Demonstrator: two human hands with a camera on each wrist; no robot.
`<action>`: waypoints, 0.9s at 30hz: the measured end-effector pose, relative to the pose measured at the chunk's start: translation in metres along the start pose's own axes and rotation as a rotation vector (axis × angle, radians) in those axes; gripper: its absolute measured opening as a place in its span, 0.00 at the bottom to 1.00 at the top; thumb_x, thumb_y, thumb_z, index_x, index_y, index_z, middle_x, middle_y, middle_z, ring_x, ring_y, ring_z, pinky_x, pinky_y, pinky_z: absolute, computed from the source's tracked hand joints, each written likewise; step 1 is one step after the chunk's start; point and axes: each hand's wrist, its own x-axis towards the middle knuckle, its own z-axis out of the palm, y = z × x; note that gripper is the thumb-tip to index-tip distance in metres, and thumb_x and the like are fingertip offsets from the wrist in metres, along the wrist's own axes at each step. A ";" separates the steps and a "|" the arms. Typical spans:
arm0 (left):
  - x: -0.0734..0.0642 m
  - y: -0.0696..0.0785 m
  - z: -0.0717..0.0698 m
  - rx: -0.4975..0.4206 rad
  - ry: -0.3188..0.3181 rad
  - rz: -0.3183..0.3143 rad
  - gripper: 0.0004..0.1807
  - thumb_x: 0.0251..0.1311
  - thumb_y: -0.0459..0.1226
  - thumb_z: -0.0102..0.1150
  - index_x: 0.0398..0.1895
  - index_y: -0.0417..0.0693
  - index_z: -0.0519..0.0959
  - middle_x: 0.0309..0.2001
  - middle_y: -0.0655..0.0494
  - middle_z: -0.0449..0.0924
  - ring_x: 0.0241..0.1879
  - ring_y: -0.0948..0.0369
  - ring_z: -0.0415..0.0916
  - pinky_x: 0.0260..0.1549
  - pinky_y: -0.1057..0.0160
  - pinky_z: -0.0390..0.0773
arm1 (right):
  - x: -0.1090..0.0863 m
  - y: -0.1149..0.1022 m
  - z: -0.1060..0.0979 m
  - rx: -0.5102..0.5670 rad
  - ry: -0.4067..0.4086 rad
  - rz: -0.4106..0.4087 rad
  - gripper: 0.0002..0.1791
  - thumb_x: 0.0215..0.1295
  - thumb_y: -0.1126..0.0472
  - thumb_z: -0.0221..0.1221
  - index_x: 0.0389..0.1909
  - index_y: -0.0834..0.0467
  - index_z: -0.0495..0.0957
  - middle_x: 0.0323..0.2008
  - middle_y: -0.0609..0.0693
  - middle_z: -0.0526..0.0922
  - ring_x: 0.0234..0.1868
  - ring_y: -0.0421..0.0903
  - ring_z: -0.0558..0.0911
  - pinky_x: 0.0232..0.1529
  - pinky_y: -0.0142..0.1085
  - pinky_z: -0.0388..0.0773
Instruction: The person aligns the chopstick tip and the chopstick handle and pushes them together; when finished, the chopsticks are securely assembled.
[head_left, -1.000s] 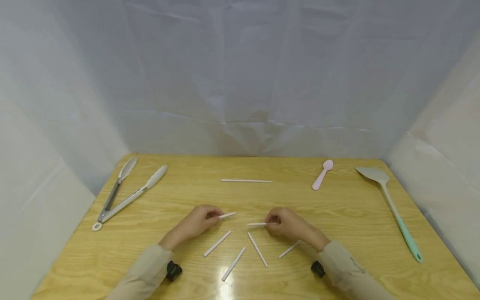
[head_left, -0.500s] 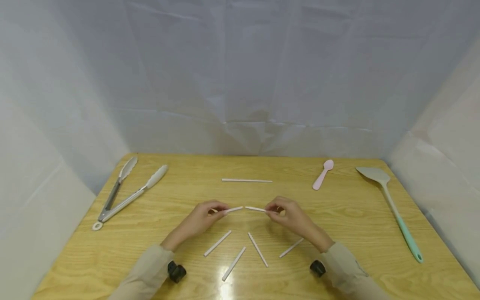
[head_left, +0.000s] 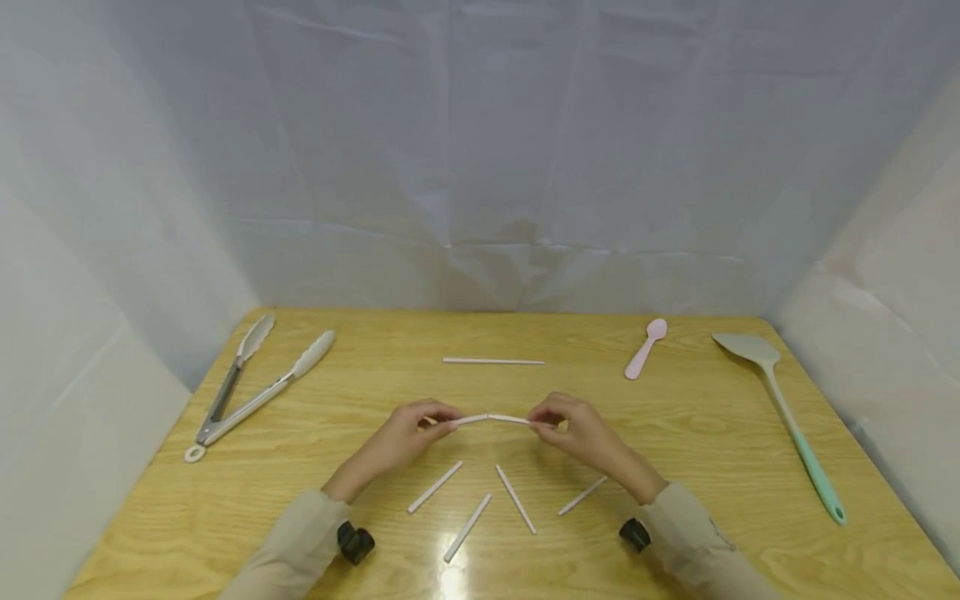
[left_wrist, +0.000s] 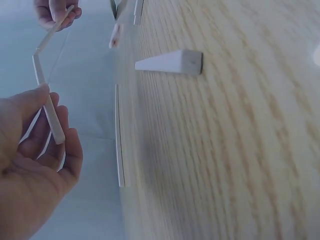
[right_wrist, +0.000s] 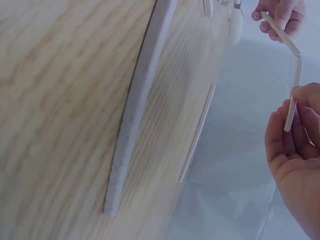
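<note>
My left hand (head_left: 420, 427) pinches a short white chopstick piece (head_left: 471, 419) between thumb and fingers. In my right hand (head_left: 576, 427), thumb and fingers pinch another white chopstick piece (head_left: 510, 419). Both pieces are raised above the table, their inner ends meeting at a slight angle; whether they are joined cannot be told. The left wrist view shows the thick square end of the left piece (left_wrist: 54, 120) over the curled fingers. Below the hands lie several similar short pieces, among them a left one (head_left: 435, 487), two middle ones (head_left: 467, 527) and a right one (head_left: 582, 496).
A longer white chopstick (head_left: 493, 361) lies crosswise at the back of the wooden table (head_left: 375, 342). Metal tongs (head_left: 251, 408) lie spread at the left. A pink spoon (head_left: 645, 350) and a spatula (head_left: 783, 408) with a green handle lie at the right.
Both hands have risen slightly and brought their chopstick pieces together, so the gap between the inner ends has closed. The things on the table have stayed where they were.
</note>
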 end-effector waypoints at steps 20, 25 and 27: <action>-0.001 0.007 -0.002 0.036 0.053 0.076 0.10 0.63 0.33 0.57 0.46 0.40 0.82 0.41 0.50 0.81 0.39 0.57 0.79 0.39 0.65 0.80 | 0.002 -0.005 -0.007 -0.050 0.054 -0.101 0.06 0.56 0.73 0.63 0.35 0.62 0.83 0.31 0.49 0.81 0.30 0.38 0.76 0.30 0.29 0.77; 0.000 0.008 0.001 0.011 0.106 0.070 0.09 0.62 0.33 0.58 0.44 0.39 0.82 0.41 0.48 0.81 0.39 0.56 0.80 0.39 0.65 0.81 | 0.002 -0.006 -0.006 -0.050 0.083 -0.099 0.07 0.56 0.73 0.64 0.35 0.63 0.82 0.31 0.48 0.81 0.29 0.38 0.76 0.30 0.29 0.77; 0.000 0.008 0.002 -0.011 0.123 0.060 0.09 0.63 0.33 0.58 0.44 0.38 0.81 0.41 0.47 0.81 0.41 0.53 0.81 0.40 0.64 0.81 | 0.003 -0.007 -0.005 -0.051 0.097 -0.093 0.06 0.56 0.72 0.64 0.35 0.63 0.82 0.31 0.49 0.81 0.30 0.39 0.77 0.30 0.29 0.77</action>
